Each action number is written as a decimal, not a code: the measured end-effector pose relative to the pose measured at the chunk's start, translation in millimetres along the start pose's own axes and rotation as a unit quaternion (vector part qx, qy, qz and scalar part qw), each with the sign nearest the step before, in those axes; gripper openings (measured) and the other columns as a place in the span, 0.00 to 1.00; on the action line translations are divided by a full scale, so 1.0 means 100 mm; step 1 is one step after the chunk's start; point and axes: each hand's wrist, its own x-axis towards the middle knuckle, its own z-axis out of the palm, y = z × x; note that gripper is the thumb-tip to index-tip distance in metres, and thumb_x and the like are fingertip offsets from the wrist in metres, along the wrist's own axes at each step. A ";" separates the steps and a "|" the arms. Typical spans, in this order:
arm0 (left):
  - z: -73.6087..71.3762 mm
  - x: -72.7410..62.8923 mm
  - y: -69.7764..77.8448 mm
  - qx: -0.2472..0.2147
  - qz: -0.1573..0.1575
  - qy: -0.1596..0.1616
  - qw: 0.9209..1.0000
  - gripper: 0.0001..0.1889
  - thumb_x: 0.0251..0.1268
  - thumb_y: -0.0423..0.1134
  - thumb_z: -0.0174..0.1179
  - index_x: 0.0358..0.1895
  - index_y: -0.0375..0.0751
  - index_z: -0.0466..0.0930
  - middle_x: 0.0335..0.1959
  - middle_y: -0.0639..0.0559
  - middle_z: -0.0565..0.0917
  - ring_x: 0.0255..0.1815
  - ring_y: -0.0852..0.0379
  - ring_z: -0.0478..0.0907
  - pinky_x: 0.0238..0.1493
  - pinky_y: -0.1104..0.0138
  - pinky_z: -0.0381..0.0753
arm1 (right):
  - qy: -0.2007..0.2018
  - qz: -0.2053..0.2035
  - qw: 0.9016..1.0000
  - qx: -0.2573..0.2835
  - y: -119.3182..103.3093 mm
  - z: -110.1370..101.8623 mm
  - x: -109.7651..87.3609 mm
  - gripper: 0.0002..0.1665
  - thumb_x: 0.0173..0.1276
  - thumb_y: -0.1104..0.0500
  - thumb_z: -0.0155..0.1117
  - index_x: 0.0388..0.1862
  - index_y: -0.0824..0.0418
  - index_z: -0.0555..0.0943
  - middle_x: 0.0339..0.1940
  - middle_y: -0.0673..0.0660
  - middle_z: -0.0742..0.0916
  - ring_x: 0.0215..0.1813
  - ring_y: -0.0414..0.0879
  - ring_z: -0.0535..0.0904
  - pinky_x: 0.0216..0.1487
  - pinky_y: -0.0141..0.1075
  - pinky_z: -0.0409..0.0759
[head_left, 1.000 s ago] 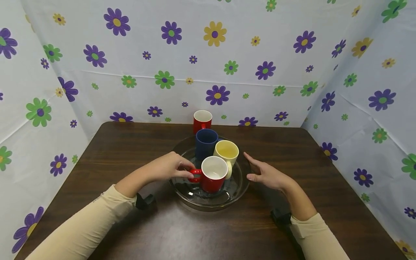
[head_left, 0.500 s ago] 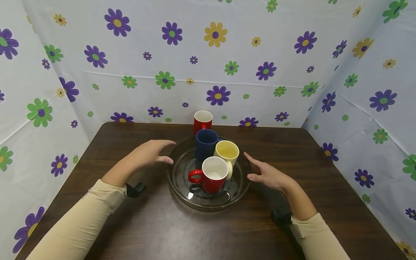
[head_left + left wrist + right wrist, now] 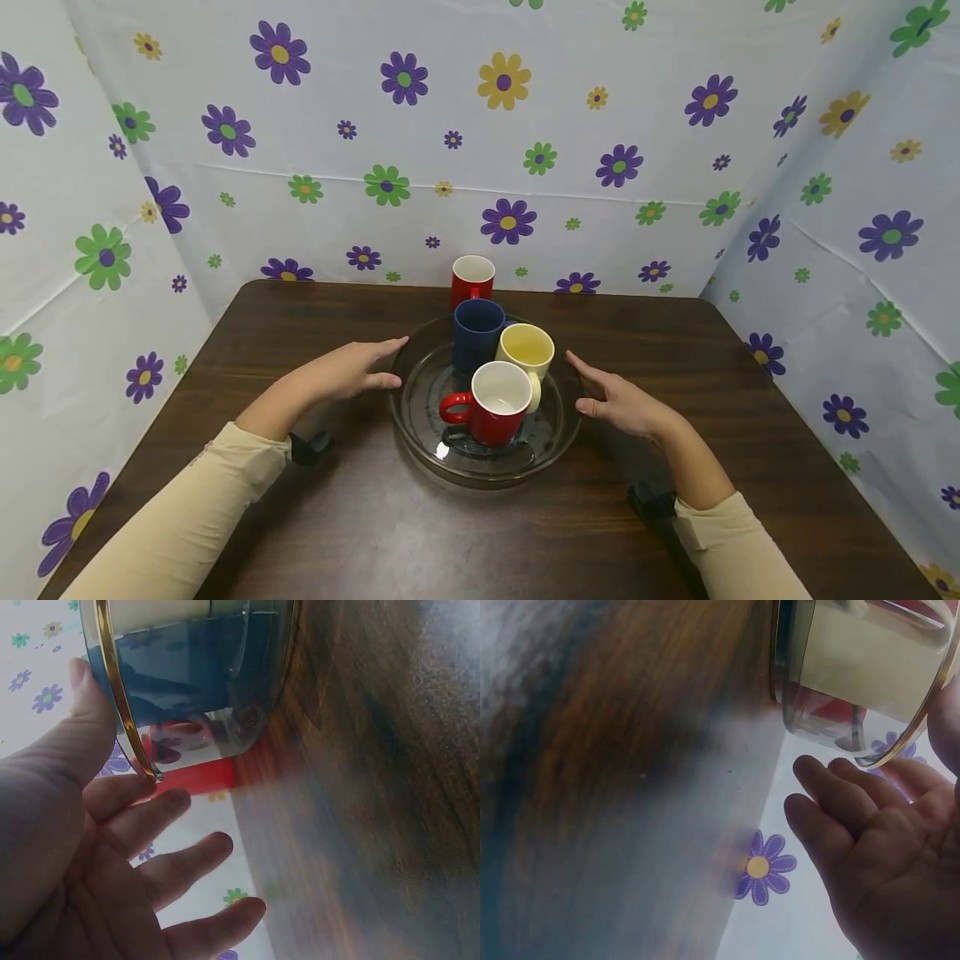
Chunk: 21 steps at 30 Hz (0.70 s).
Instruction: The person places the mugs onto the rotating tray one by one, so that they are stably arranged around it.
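A round, smoky clear glass dish (image 3: 422, 408) stands on the table. Inside it are a red mug (image 3: 491, 423) with a white interior, a pale yellow mug (image 3: 527, 343) and a dark blue mug (image 3: 474, 337). At the dish's left rim my left hand (image 3: 330, 377) has its fingers extended, with thumb and index finger close to the glass; firm contact is hard to tell. My right hand (image 3: 624, 404) sits likewise at the right rim, fingers relaxed. In the right wrist view the fingers (image 3: 832, 787) lie beside the glass wall, the thumb near the rim.
Another red mug (image 3: 472, 282) stands behind the dish, partly hidden by the blue mug. The dark wooden table (image 3: 300, 500) ends at a white, flower-patterned cloth backdrop (image 3: 337, 225) on three sides.
My left hand has let go of the front red mug's handle, moved left, and then come to the dish's left rim. My right hand has stayed at the right rim.
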 end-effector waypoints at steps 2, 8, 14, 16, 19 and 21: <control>0.01 -0.02 0.01 0.003 -0.002 0.003 1.000 0.40 0.73 0.51 0.60 0.79 0.34 0.56 0.75 0.32 0.65 0.73 0.33 0.65 0.72 0.42 0.62 | 0.007 0.002 1.000 -0.015 -0.01 0.00 -0.01 0.47 0.78 0.56 0.60 0.85 0.57 0.45 0.84 0.64 0.51 0.81 0.67 0.48 0.75 0.63 0.51; 0.03 -0.07 0.10 0.011 0.009 0.018 1.000 0.39 0.73 0.49 0.61 0.77 0.28 0.58 0.75 0.29 0.63 0.74 0.32 0.63 0.73 0.42 0.60 | 0.026 0.006 0.998 -0.052 -0.07 0.01 -0.05 0.44 0.78 0.56 0.58 0.84 0.60 0.48 0.82 0.67 0.55 0.79 0.69 0.54 0.74 0.64 0.56; 0.08 -0.12 0.17 0.016 -0.016 0.031 0.999 0.39 0.73 0.48 0.62 0.76 0.28 0.59 0.78 0.27 0.55 0.77 0.28 0.54 0.73 0.39 0.56 | 0.026 0.019 0.997 -0.068 -0.18 0.03 -0.10 0.46 0.77 0.54 0.61 0.84 0.63 0.49 0.81 0.69 0.57 0.78 0.68 0.57 0.73 0.62 0.59; 0.10 -0.14 0.19 0.016 -0.026 0.033 0.999 0.39 0.72 0.48 0.62 0.77 0.28 0.58 0.79 0.27 0.53 0.77 0.28 0.54 0.73 0.38 0.56 | 0.022 0.021 0.997 -0.071 -0.22 0.04 -0.12 0.48 0.76 0.54 0.62 0.83 0.65 0.48 0.81 0.70 0.56 0.78 0.68 0.57 0.73 0.62 0.59; 0.12 -0.17 0.22 0.011 -0.038 0.035 0.999 0.40 0.72 0.49 0.63 0.77 0.28 0.58 0.79 0.28 0.53 0.77 0.29 0.54 0.73 0.39 0.56 | 0.019 0.022 0.996 -0.079 -0.27 0.06 -0.15 0.51 0.74 0.54 0.64 0.82 0.70 0.46 0.81 0.72 0.54 0.78 0.69 0.56 0.74 0.62 0.57; 0.13 -0.18 0.24 0.008 -0.043 0.035 0.998 0.41 0.72 0.50 0.63 0.76 0.27 0.58 0.79 0.29 0.53 0.77 0.30 0.55 0.73 0.39 0.57 | 0.016 0.023 0.997 -0.075 -0.29 0.09 -0.17 0.53 0.74 0.54 0.65 0.81 0.73 0.45 0.81 0.73 0.52 0.79 0.69 0.54 0.75 0.62 0.55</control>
